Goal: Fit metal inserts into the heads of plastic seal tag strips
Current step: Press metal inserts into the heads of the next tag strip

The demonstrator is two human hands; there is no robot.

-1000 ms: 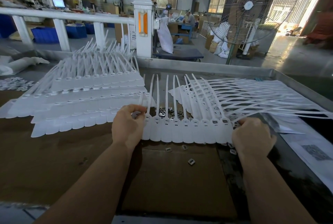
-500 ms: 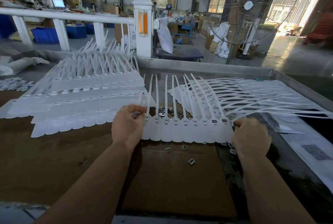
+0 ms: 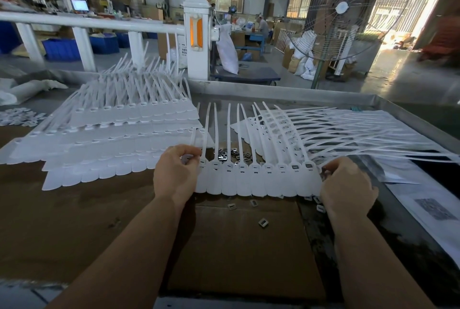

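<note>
- Head view shows us holding one joined row of seal tag strips at both ends, low over the brown surface, with the heads in a line and the thin tails pointing away from us.
- Our left hand has its fingers curled around the left end of the row, near the first head. Our right hand pinches the right end in the same manner.
- The two heads nearest the right hand look darker in their slot, so we judge they already carry an insert; the others seem still open, but this is small to tell.
- Loose metal inserts lie on the surface just behind the row, and some more lie in front of it.
- To do the step well, we should keep the row flat and stretched, so each slot faces up.
- It is better to lay the row down before one hand lets go, otherwise the tails may swing into the neighbour pile.
- Each insert should go in straight and be pressed until it sits level.
- The stacked rows at the left lie apart from the row we hold.
</note>
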